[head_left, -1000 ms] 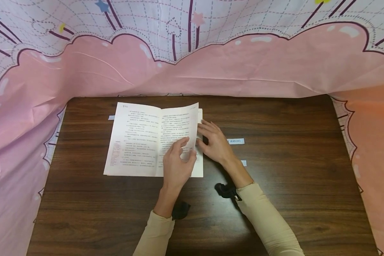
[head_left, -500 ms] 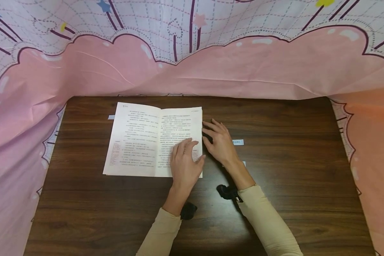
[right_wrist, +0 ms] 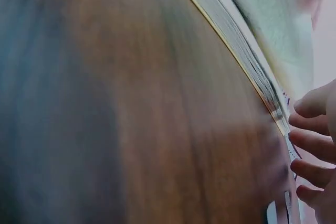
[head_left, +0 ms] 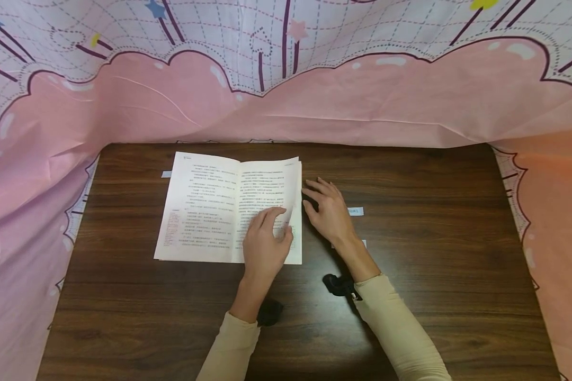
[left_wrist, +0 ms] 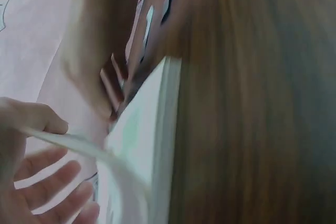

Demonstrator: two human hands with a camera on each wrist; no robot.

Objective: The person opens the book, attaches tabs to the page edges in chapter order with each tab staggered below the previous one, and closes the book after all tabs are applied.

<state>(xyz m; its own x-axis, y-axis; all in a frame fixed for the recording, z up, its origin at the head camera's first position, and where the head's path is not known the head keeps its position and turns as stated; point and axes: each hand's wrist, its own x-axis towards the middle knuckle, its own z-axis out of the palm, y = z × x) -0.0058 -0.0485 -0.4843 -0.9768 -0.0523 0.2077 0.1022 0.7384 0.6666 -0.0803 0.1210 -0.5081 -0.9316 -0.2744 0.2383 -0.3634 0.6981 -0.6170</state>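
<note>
- One open printed book lies toward ten o'clock on the wood-grain table.
- Left hand, at its four o'clock, pinches one lifted leaf; the turn looks begun, unfinished.
- Right hand, at three o'clock, spreads, gripping nothing.

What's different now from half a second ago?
The left hand has moved left, gripping the right-hand page between thumb and fingers; that page, flat before, now lifts at its outer edge. The open book and right hand stayed roughly in place.
</note>
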